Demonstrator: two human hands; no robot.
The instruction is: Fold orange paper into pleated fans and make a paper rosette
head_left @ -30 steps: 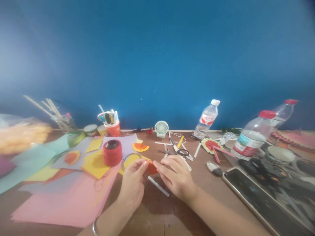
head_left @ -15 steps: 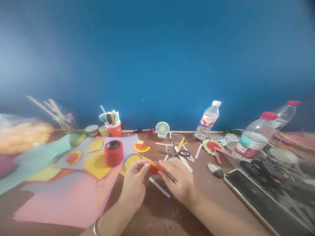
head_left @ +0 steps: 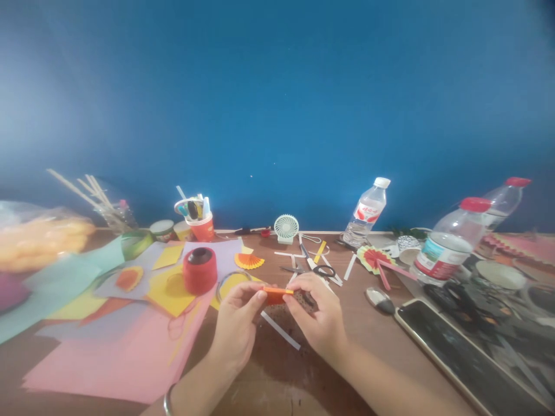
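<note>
Between my two hands is a narrow folded strip of orange paper (head_left: 277, 291), held level above the table. My left hand (head_left: 237, 321) pinches its left end between thumb and fingers. At the other end, the thumb and fingers of my right hand (head_left: 317, 318) close on it. A darker orange part shows below the strip, partly hidden by the fingers. Just beyond my right hand lie scissors (head_left: 313, 263) with black handles among white paper strips (head_left: 281, 330). Pleated orange paper fan (head_left: 250, 261) rests farther back on the left.
On the left are coloured paper sheets (head_left: 108, 364) and a red tape roll (head_left: 200, 277). A small fan (head_left: 286, 229) stands by the wall. To the right are water bottles (head_left: 451, 242), a spoon (head_left: 380, 300), a phone (head_left: 459, 352) and a red-and-yellow paper rosette (head_left: 373, 260).
My right hand's fingers have shifted to the strip's right end, uncovering more of it. The orange strip now lies more level. My left hand stays nearly in place.
</note>
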